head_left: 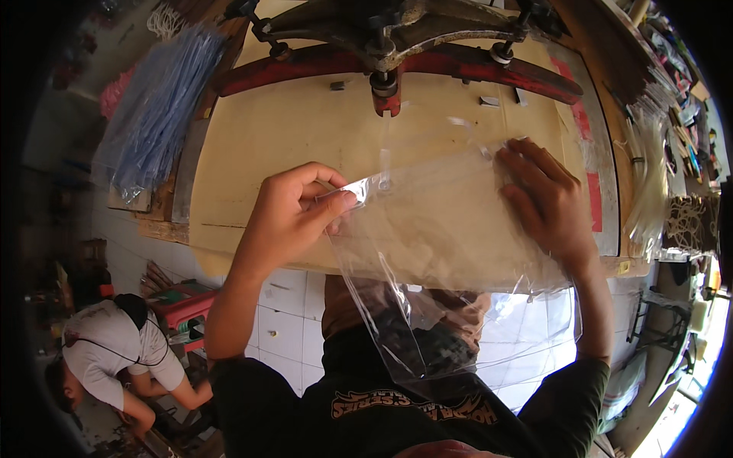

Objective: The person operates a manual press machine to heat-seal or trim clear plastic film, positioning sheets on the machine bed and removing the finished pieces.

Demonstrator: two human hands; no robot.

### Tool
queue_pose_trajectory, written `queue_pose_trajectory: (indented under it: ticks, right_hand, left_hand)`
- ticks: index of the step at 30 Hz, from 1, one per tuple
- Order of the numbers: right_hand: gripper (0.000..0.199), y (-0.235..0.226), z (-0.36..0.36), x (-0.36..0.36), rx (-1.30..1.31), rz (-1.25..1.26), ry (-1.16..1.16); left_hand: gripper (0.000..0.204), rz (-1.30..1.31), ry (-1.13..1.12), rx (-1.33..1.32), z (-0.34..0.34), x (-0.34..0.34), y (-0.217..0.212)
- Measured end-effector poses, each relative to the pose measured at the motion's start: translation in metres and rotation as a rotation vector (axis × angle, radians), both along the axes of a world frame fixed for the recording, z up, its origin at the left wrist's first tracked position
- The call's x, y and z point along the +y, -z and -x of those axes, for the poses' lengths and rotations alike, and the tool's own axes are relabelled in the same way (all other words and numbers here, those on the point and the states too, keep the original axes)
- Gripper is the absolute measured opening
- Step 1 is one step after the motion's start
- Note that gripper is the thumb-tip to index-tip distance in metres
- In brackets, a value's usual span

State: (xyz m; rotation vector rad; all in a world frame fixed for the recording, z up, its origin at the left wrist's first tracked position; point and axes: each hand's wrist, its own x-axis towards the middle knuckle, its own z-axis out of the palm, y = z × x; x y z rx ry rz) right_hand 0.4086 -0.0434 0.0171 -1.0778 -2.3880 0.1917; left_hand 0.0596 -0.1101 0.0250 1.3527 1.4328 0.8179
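A clear plastic sheet, possibly a flat bag, lies partly on the tan work board and hangs over its front edge toward my lap. My left hand pinches its upper left corner between thumb and fingers, a little above the board. My right hand rests on the upper right part of the sheet with its fingers stretched out, pressing it toward the board. Beyond the sheet stands a press with a red bar and a dark metal frame.
Blue-tinted plastic strips are stacked at the far left. Pale strips or cords hang at the right edge. Small dark pieces lie near the red bar. At lower left, a person bends over beside a red stool.
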Motion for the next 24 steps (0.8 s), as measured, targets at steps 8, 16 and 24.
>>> queue_pose_trajectory:
  ticks: [8,16,24]
  right_hand:
    - [0.036,0.002,-0.004,-0.002,0.011,0.035,0.011]
    - [0.036,0.005,0.003,-0.009,0.058,0.041,0.086]
    - [0.042,-0.005,-0.011,-0.004,-0.103,0.039,-0.066]
  left_hand:
    - [0.013,0.138,0.046,-0.105,-0.002,0.014,0.0]
    - [0.014,-0.191,0.013,0.167,-0.001,0.021,0.001]
    - [0.028,-0.831,0.025,0.975,-0.01,0.017,0.006]
